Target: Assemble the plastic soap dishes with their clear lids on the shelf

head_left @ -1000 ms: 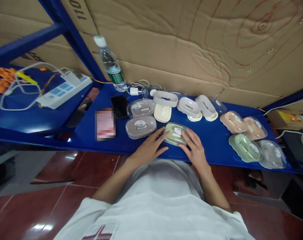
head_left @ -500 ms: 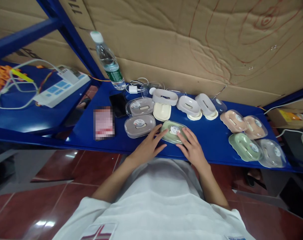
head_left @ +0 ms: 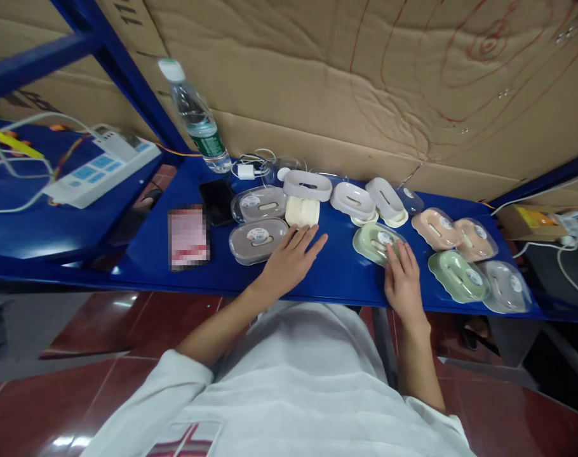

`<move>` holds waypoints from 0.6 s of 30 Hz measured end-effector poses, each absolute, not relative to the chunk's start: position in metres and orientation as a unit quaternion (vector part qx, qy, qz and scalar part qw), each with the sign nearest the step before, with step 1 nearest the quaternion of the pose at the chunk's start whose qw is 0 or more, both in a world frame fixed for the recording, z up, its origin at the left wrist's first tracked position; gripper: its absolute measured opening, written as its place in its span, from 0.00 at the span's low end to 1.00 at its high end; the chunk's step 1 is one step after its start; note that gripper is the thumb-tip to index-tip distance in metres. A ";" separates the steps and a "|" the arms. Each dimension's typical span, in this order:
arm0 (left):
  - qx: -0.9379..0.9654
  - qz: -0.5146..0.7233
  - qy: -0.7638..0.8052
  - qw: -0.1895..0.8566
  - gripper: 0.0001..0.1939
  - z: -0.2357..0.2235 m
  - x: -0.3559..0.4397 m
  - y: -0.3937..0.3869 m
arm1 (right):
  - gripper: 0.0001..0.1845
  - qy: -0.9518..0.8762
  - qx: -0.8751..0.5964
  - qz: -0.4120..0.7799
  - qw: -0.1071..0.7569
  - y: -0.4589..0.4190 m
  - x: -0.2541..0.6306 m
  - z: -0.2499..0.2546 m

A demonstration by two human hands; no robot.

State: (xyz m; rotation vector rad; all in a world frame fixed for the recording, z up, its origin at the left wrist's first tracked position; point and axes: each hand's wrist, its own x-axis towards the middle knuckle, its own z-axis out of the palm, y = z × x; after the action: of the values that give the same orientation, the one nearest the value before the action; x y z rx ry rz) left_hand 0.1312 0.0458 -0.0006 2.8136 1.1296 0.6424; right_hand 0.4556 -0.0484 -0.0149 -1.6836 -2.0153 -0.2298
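My right hand (head_left: 404, 279) has its fingers on the right end of a green soap box (head_left: 368, 244) with a clear lid and a round sticker, its thumb low at the near edge. The box rests on the blue table. With fingers stretched and nothing in them, my left hand (head_left: 291, 261) hovers low over the table, close to a cream soap tray (head_left: 302, 211). Just left of it lies a grey lidded soap box (head_left: 251, 240), and behind that another grey lidded soap box (head_left: 260, 202).
Loose grey soap box shells (head_left: 353, 199) stand at the back. Lidded peach boxes (head_left: 436, 230), a second green box (head_left: 455, 277) and a grey one (head_left: 507, 287) sit at the right. Further left are a phone (head_left: 216, 202), a water bottle (head_left: 201, 130) and a power strip (head_left: 103, 174).
The green soap box has slid right with my right hand, from between both hands. My left hand has come away from it and stays on the left with fingers spread.
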 end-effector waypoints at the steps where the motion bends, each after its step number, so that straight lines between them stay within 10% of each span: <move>1: 0.910 0.194 0.367 0.012 0.25 0.002 0.137 0.051 | 0.36 -0.736 -0.626 -0.090 0.243 -0.047 0.460 -0.015; 9: 0.937 0.211 0.277 0.035 0.21 0.018 0.132 0.031 | 0.35 -0.698 -0.654 -0.130 0.261 -0.023 0.430 -0.018; 18: 0.750 0.368 0.549 -0.042 0.36 -0.006 -0.041 0.035 | 0.41 -0.763 -0.597 -0.085 0.234 -0.027 0.417 -0.027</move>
State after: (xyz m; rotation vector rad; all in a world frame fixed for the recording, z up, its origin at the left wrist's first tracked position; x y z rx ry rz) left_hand -0.0407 0.0355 -0.0058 2.4196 1.7709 1.1874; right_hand 0.4172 -0.0273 -0.0267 -1.6389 -2.0933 -0.2332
